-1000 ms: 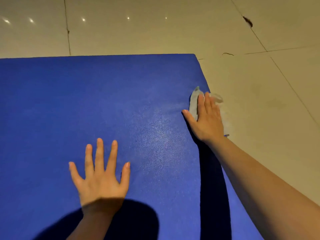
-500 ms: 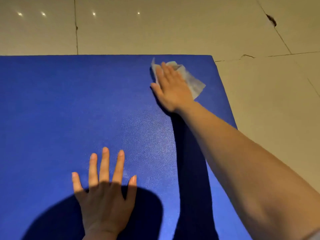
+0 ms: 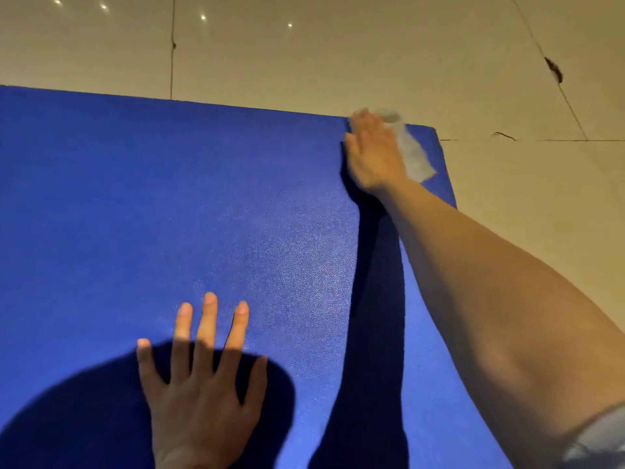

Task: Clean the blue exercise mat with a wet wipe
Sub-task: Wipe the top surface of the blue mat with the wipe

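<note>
Mat: blue exercise mat (image 3: pixel 169 214) is laid flat on a pale tiled floor (image 3: pixel 338 55); most of the view is filled by it, with the far edge and far right corner visible.
Wipe: wet wipe (image 3: pixel 412 154) is seen on the mat at the far right corner, pinned under the right hand, with a crumpled part showing past the fingertips and a flap trailing toward the mat's right edge.
Right hand: right hand (image 3: pixel 373 154) is stretched out, fingers straight and pressed together, flat on the wipe; detail is blurred.
Left hand: left hand (image 3: pixel 199 384) is laid palm down on the near part of the mat, fingers spread, nothing held.
Stage (judged): wiping is in progress at the far corner; how much of the mat is already cleaned cannot be told.
Risk 1: the wipe could be dragged off the far edge onto the floor and dirt picked up, since part of it appears to overhang.
Risk 2: the loose flap could fold under, so contact area would be lost.
Risk 3: the mat could be shifted by a hard stroke if the left hand's bracing is eased.
</note>
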`<state>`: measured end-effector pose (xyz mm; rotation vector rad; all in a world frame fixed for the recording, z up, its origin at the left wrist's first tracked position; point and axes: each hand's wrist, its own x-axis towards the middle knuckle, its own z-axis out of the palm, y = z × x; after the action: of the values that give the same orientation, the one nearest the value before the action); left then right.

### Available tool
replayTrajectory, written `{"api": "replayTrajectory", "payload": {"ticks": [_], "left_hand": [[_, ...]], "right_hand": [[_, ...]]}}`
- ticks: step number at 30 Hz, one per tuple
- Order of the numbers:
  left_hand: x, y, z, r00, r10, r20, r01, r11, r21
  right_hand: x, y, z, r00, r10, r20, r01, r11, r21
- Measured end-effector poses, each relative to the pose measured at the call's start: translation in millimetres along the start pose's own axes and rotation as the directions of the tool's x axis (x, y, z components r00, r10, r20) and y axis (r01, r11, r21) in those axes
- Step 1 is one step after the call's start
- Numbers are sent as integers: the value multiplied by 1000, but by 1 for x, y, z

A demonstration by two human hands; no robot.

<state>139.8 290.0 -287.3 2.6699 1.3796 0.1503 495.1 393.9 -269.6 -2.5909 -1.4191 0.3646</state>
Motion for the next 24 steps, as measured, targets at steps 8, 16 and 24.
{"api": "replayTrajectory", "payload": {"ticks": [8,16,24], "left_hand": [[1,4,-3,1000,4,5,-4,1000,-28],[2,1,2,993,4,118,-2,1000,-24],[5,2,-2,994,9,112,-7,1000,-19]], "right_hand": [[-7,35,-3,998,-63,31,65,996,-58],[-54,11,15,993,89,-73,-88,996,14],[-232,-54,48,997,-71,2,69,979,191]]}}
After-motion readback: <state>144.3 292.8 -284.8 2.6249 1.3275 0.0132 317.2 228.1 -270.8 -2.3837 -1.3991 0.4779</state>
